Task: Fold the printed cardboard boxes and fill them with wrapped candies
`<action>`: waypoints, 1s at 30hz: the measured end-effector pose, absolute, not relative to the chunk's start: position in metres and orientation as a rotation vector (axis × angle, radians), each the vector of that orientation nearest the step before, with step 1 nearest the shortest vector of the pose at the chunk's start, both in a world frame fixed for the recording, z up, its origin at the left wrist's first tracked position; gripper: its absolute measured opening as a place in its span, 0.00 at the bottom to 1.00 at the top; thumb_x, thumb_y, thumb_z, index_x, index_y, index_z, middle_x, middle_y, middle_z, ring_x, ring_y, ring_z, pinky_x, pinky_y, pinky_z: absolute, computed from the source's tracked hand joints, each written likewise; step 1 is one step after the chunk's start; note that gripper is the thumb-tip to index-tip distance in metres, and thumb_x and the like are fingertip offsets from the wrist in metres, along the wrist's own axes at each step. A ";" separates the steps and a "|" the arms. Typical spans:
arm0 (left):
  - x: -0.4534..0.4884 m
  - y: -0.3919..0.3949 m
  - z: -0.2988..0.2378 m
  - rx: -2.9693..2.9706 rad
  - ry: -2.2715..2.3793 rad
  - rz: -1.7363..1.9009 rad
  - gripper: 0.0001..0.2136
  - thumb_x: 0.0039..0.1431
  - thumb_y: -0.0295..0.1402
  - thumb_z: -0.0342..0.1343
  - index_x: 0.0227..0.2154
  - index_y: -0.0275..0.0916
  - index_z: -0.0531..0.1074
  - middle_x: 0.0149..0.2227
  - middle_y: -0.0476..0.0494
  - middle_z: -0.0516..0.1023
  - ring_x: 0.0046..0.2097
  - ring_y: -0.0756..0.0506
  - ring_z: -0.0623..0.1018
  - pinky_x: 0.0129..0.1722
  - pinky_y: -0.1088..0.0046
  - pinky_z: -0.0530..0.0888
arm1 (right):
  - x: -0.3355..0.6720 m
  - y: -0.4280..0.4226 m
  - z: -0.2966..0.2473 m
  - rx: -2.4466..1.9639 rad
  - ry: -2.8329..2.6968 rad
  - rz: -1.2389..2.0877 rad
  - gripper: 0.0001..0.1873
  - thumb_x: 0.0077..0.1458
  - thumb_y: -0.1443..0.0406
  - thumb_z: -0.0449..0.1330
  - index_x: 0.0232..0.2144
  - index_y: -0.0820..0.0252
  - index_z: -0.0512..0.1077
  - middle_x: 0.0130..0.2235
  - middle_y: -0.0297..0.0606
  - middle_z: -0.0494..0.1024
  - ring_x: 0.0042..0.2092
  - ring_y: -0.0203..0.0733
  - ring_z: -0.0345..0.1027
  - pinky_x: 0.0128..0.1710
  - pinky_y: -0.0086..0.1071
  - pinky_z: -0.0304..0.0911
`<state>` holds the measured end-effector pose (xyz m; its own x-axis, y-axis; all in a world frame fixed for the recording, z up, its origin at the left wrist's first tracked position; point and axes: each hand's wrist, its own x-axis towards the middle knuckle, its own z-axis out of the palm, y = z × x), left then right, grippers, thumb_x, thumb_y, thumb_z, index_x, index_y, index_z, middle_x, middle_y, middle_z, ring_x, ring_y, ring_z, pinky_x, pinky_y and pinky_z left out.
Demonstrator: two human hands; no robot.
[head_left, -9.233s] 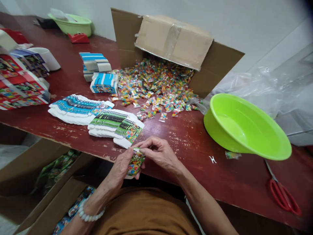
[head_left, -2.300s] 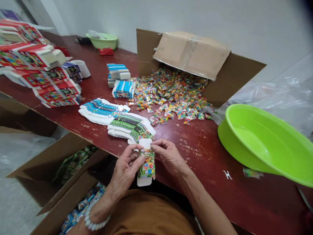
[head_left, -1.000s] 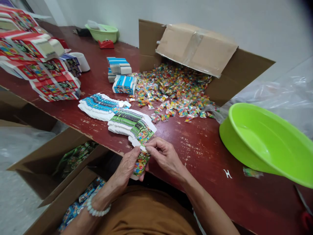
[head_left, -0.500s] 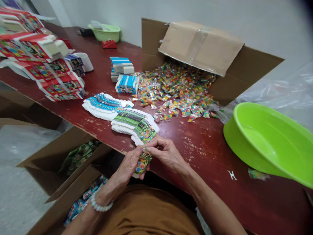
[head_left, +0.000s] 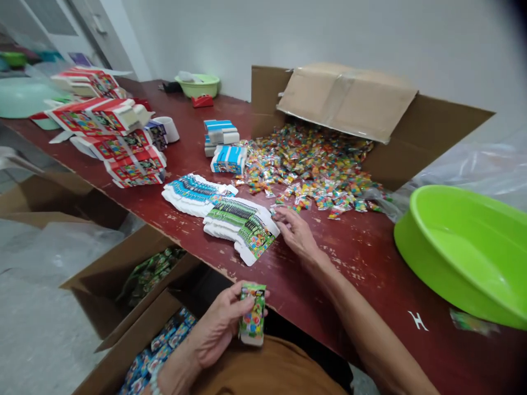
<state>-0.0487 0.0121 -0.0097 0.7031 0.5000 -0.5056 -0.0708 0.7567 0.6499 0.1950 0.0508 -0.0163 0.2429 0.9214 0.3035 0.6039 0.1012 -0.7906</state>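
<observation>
My left hand (head_left: 218,329) is below the table edge, closed around a small green printed carton (head_left: 252,316) held upright over my lap. My right hand (head_left: 295,233) reaches forward on the red table (head_left: 354,258), its fingers curled at the right end of the fanned stack of flat green cartons (head_left: 241,225). A few loose candy packets lie just beyond its fingertips. What the fingers hold, if anything, I cannot make out. A fanned stack of flat blue cartons (head_left: 193,192) lies to the left of the green one.
A brown cardboard box (head_left: 428,137) lies on its side with colourful candy packets (head_left: 313,164) spilling out. A lime green basin (head_left: 465,252) sits at the right. Red cartons (head_left: 119,142) are piled at the left, blue boxes (head_left: 224,148) behind. Open cardboard boxes (head_left: 135,274) stand on the floor.
Both hands were together at the small green carton. Now the left hand has dropped with the carton toward my lap, and the right hand has let go and reached forward to the flat stack.
</observation>
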 end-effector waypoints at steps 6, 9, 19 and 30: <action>-0.103 0.040 -0.026 1.154 0.819 0.210 0.22 0.48 0.38 0.70 0.47 0.43 0.75 0.35 0.49 0.76 0.37 0.47 0.74 0.37 0.74 0.71 | 0.221 0.086 -0.037 -1.816 -1.646 0.221 0.20 0.54 0.73 0.57 0.48 0.61 0.78 0.52 0.49 0.79 0.52 0.54 0.67 0.55 0.48 0.59; -0.127 0.059 -0.027 1.511 0.766 -0.151 0.19 0.45 0.39 0.70 0.42 0.41 0.79 0.37 0.48 0.78 0.41 0.43 0.74 0.40 0.72 0.70 | 0.228 0.081 -0.044 -1.811 -1.508 0.192 0.15 0.59 0.70 0.55 0.43 0.62 0.79 0.46 0.50 0.81 0.49 0.51 0.70 0.54 0.44 0.61; -0.069 0.043 -0.003 1.066 0.700 0.261 0.17 0.56 0.37 0.59 0.46 0.41 0.62 0.35 0.48 0.77 0.27 0.50 0.77 0.28 0.76 0.70 | 0.145 0.005 0.019 -1.223 -0.793 0.980 0.13 0.49 0.58 0.69 0.35 0.59 0.77 0.31 0.35 0.81 0.31 0.38 0.73 0.35 0.32 0.67; -0.046 0.024 0.010 1.040 0.690 0.555 0.22 0.53 0.35 0.61 0.50 0.40 0.62 0.31 0.50 0.76 0.25 0.50 0.75 0.26 0.75 0.72 | 0.113 -0.013 0.009 -1.317 -1.183 0.863 0.13 0.54 0.56 0.66 0.23 0.56 0.78 0.42 0.40 0.74 0.49 0.47 0.67 0.52 0.43 0.64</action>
